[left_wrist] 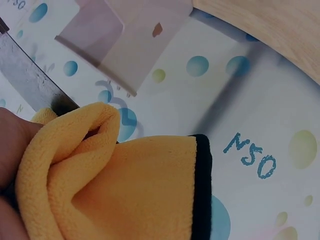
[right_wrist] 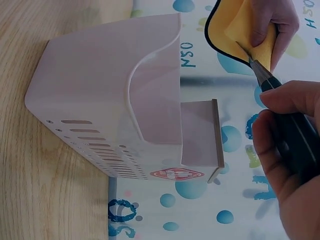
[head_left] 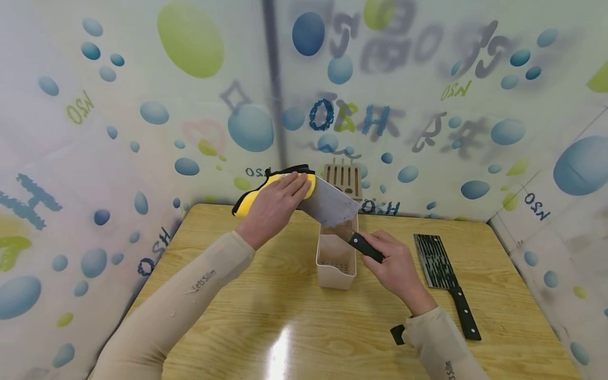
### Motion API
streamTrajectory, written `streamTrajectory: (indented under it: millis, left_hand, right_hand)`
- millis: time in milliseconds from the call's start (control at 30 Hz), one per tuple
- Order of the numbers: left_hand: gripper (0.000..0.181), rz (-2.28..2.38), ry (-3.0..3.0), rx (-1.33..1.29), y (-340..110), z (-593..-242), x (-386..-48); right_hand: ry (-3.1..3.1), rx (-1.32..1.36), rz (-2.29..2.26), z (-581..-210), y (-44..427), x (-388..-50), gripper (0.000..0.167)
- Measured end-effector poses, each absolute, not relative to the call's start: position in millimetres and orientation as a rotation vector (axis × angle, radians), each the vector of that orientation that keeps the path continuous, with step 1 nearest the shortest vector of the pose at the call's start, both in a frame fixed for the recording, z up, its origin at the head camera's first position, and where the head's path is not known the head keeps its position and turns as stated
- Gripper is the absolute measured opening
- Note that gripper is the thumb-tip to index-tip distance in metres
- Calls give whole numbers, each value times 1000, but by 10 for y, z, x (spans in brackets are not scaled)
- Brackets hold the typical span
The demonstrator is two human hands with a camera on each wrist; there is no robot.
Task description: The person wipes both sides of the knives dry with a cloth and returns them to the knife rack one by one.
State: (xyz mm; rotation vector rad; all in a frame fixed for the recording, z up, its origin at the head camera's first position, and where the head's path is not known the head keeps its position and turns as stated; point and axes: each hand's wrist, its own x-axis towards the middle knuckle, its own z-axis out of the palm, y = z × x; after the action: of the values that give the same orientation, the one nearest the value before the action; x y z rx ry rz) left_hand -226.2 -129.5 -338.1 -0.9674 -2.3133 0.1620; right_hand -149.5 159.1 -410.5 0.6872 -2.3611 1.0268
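A yellow cloth with black edging [head_left: 248, 202] is folded over the far end of a broad-bladed cleaver [head_left: 331, 203], raised above the table. My left hand [head_left: 276, 205] pinches the cloth around the blade; in the right wrist view its thumb [right_wrist: 260, 31] presses on the cloth. The black handle [head_left: 367, 247] of the cleaver is gripped by my right hand [head_left: 392, 262]. Below and behind the blade stands a pale pink plastic utensil holder [head_left: 335, 277], with slots and holes in its wall. Part of the blade is hidden by the cloth.
To the right a second cleaver [head_left: 444, 272], dark-patterned with a black handle, lies flat on the wooden table [head_left: 266, 295]. A slotted beige panel [head_left: 343, 179] rises at the holder's back. Bubble-printed sheeting [head_left: 199, 126] encloses the table's back and sides.
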Motion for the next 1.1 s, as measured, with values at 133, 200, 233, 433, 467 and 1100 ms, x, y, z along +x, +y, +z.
streamTrajectory:
  millis: [133,200,233,433,467,1100]
  left_hand:
    - [44,164,-2302,-974,-1294,-3402,-2260]
    - [45,170,-2303,-978,-1293,-3416,-2257]
    - [45,170,-2305,-978,-1294,-3424,-2255]
    - [46,181,-2308,-988,-1286,-3458,-2232]
    - [46,186,-2307,-989,-1283,-3463,-2229]
    - [46,188,-2291,-1020,-1282,-3571,-2133]
  right_hand:
    - [-2350,680,1045,-4104,1592,-1500,44]
    - [-2345,677,1047,-4101,1593,-1500,44]
    - [-2344,675,1050,-4100,1593,-1499,44]
    - [-2333,668,1049,-4103,1601,-1491,45]
    - [-2328,667,1049,-4105,1602,-1490,46]
    - [-2341,627,1024,-4114,1601,-1495,45]
